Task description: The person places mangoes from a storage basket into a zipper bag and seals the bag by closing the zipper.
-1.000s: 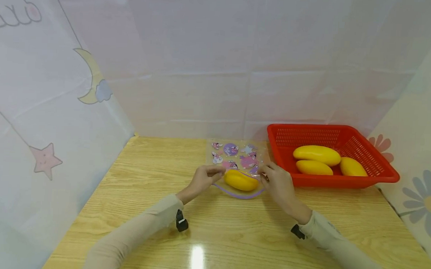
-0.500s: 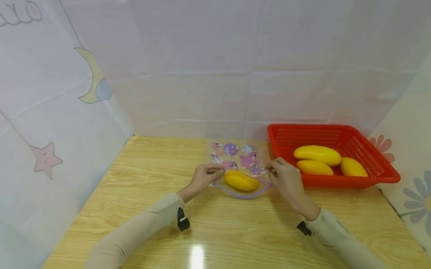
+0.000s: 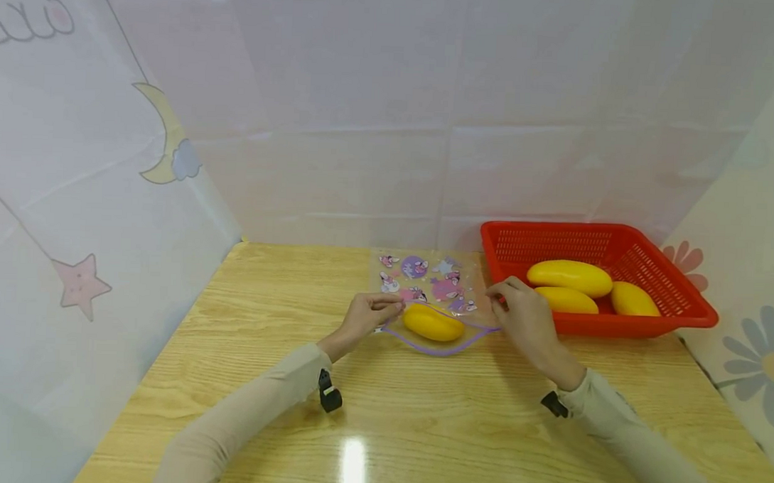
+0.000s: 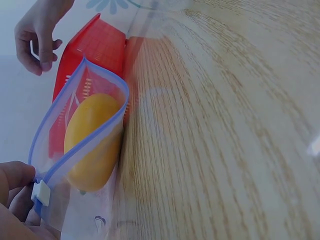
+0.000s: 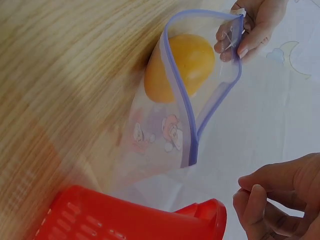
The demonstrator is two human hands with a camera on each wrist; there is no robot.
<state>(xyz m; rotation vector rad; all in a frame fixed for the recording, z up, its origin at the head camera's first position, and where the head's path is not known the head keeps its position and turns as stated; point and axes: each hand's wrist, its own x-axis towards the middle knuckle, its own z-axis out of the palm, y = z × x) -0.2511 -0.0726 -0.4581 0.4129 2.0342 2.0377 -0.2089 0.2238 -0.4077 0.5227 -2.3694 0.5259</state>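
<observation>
A clear zip bag (image 3: 446, 290) printed with pink and purple cartoons lies on the table, its purple-edged mouth parted towards me. Inside, just behind the mouth, is a yellow mango (image 3: 433, 323). My left hand (image 3: 361, 317) pinches the mouth's left corner between thumb and fingers, next to a white slider (image 4: 41, 193). Off the bag's right corner is my right hand (image 3: 528, 321); the right wrist view shows it apart from the film, fingers (image 5: 250, 205) loosely bent with nothing between them. It overlaps the red basket's near corner in the head view.
The red basket (image 3: 627, 326) stands at the back right, close beside the bag, with three yellow mangoes (image 3: 569, 277) in it. A pale printed sheet (image 3: 338, 176) hangs behind the wooden table (image 3: 419, 427). Another printed sheet (image 3: 744, 282) borders the right side.
My right hand has moved right along the bag's mouth, past its right corner, and come off it. My left hand and the mango have stayed almost in place.
</observation>
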